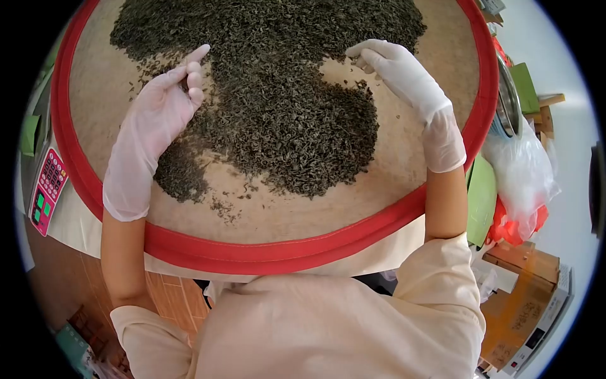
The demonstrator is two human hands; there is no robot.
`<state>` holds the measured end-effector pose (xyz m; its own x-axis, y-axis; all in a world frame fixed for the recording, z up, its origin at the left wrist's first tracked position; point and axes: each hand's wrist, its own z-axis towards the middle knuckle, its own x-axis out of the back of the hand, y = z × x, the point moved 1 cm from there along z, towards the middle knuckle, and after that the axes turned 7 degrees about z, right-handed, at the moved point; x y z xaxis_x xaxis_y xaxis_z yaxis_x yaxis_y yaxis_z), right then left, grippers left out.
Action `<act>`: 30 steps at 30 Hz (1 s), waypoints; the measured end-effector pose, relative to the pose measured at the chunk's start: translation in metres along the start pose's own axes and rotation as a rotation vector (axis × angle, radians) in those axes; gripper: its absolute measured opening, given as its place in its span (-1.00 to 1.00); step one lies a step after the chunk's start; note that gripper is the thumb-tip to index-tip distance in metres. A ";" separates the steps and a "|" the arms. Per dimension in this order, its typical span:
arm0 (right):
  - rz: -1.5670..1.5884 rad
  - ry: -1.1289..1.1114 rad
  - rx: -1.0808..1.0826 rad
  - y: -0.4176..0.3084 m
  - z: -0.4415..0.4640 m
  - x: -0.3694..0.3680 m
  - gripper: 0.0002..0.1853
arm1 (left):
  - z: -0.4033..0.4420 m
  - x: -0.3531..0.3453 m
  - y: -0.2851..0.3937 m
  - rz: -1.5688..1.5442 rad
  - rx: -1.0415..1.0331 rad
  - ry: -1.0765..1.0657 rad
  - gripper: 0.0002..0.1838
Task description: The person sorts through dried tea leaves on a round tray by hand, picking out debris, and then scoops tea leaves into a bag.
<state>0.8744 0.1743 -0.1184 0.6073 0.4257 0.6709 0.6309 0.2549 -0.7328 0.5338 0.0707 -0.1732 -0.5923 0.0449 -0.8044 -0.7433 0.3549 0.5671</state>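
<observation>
Dark, curled dried tea leaves point(297, 120) lie heaped across a round, red-rimmed tray point(252, 256). My left hand point(158, 107), in a thin whitish glove, is above the leaves at the left. One of its fingers stretches forward while the others curl in toward the thumb; what they hold, if anything, does not show. Over the right side of the tray is my right hand point(394, 69), gloved too. Its fingers are bent and held together near the thumb, beside the edge of the heap, and anything between the fingertips is hidden.
A pink-panelled digital scale point(47, 189) stands left of the tray. On the right are a metal bowl point(508, 98), a clear plastic bag point(521, 170), green packets point(481, 199) and a cardboard box point(521, 303). Smaller leaf bits point(180, 170) lie at the tray's left.
</observation>
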 end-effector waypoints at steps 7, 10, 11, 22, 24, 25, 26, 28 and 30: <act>-0.153 -0.092 0.190 -0.010 -0.002 -0.029 -0.76 | 0.004 0.012 0.002 -0.082 0.077 -0.070 -0.48; -0.226 -0.147 0.554 -0.031 -0.016 -0.057 -0.77 | 0.002 0.006 0.000 -0.091 0.076 -0.065 -0.48; -0.237 -0.150 0.563 -0.029 -0.015 -0.057 -0.76 | 0.004 -0.001 -0.002 -0.039 0.052 -0.033 -0.49; -0.399 -0.115 0.588 -0.031 -0.015 -0.078 -0.88 | 0.001 -0.010 -0.005 0.042 0.020 0.020 -0.50; -0.147 -0.130 0.352 -0.026 -0.012 -0.072 -0.88 | 0.001 -0.009 -0.005 0.053 0.018 -0.006 -0.50; -0.125 -0.115 0.329 -0.026 -0.012 -0.071 -0.87 | 0.000 -0.008 -0.006 0.051 0.015 -0.005 -0.50; -0.101 -0.098 0.304 -0.027 -0.012 -0.069 -0.85 | 0.002 -0.007 -0.007 0.074 0.013 -0.006 -0.50; -0.074 -0.073 0.175 -0.037 -0.012 -0.056 -0.80 | 0.003 -0.003 -0.010 0.092 0.003 -0.005 -0.50; -0.029 -0.065 0.210 -0.036 -0.012 -0.056 -0.78 | 0.006 -0.004 -0.014 0.020 0.093 -0.064 -0.45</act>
<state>0.8240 0.1307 -0.1281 0.5537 0.4688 0.6882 0.5292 0.4400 -0.7255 0.5480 0.0711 -0.1791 -0.5835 0.1119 -0.8044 -0.6973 0.4386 0.5669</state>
